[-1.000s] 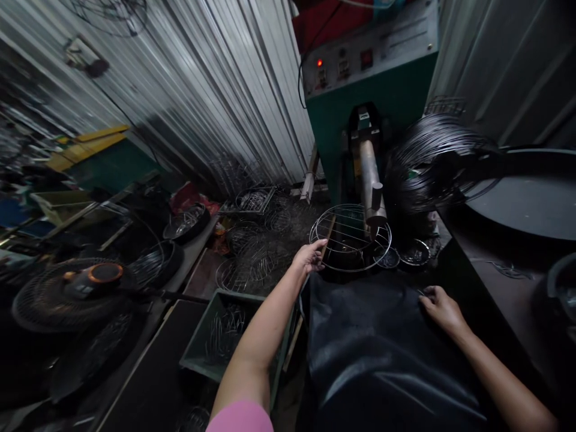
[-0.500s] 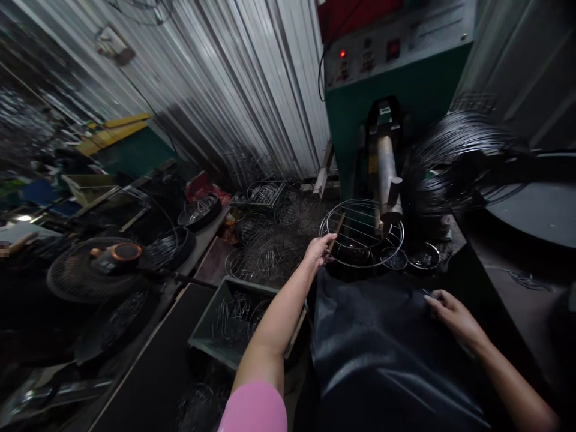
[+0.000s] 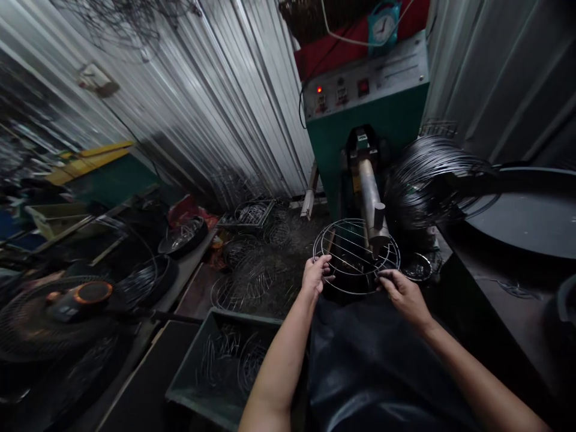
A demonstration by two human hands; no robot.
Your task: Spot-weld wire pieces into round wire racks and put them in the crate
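Note:
A round wire rack [image 3: 346, 290] with parallel cross wires lies level beneath the metal arm [image 3: 369, 195] of a green machine [image 3: 369, 108]. My left hand [image 3: 317, 275] is closed on the rack's left rim. At the near right rim, my right hand [image 3: 398, 291] has its fingers pinched together; a small dark piece seems to be between them and the rim, too small to name. The end of the machine's arm is over the right part of the rack. A dark apron [image 3: 369, 360] covers my lap below both hands.
A green crate [image 3: 198, 375] with wire pieces stands at lower left, beside a fan [image 3: 54, 306]. Wire parts [image 3: 256, 276] lie heaped on the floor. Right of the machine are a wire coil [image 3: 432, 180], a metal bowl [image 3: 418, 267] and a large round tray [image 3: 526, 210].
My right hand has moved left and forward from over the apron to the rack's near right rim. My left hand still holds the rack. The view has shifted, showing more of the machine's top.

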